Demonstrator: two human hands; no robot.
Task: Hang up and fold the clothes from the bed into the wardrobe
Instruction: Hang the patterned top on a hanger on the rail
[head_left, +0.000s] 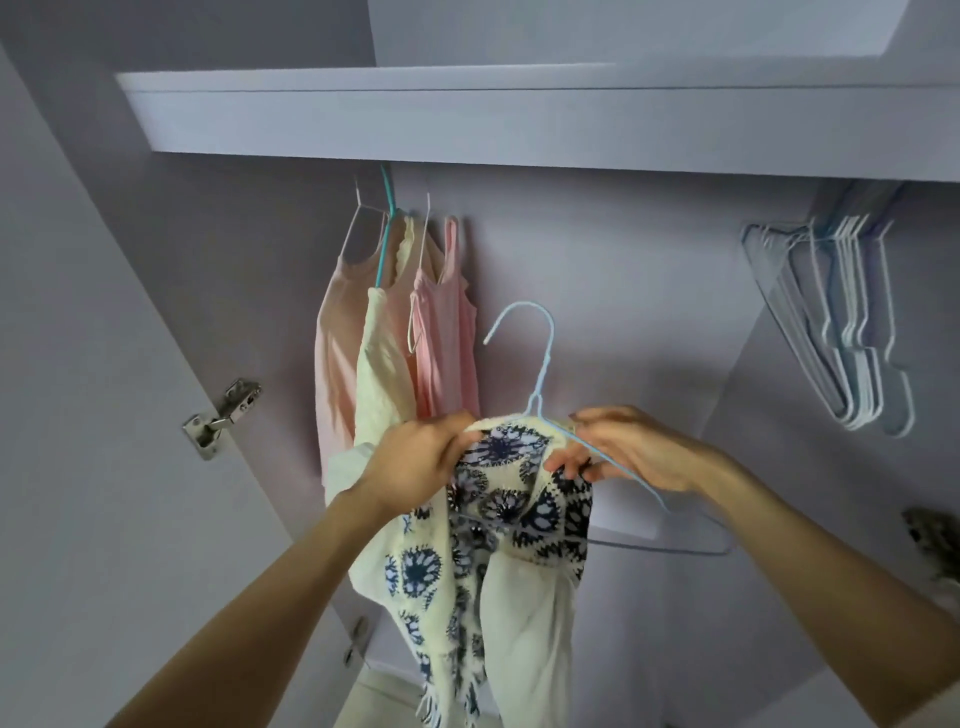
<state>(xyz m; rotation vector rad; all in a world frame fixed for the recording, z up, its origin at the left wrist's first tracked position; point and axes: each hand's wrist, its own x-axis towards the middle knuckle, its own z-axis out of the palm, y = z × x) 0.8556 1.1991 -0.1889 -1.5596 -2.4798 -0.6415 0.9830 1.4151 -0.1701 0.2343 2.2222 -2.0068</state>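
Wardrobe (519, 130): three hung tops (395, 332); spare hangers (852, 322)

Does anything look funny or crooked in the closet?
Yes. The patterned top sits bunched and lopsided on the blue hanger: the hanger's right arm pokes out bare while both hands, left and right, work it on. The hung tops look fine.

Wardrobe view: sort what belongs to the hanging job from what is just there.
In the job:
left hand
right hand
patterned cream top
light blue hanger

Just there:
hung pink and cream tops
spare hangers
door hinge
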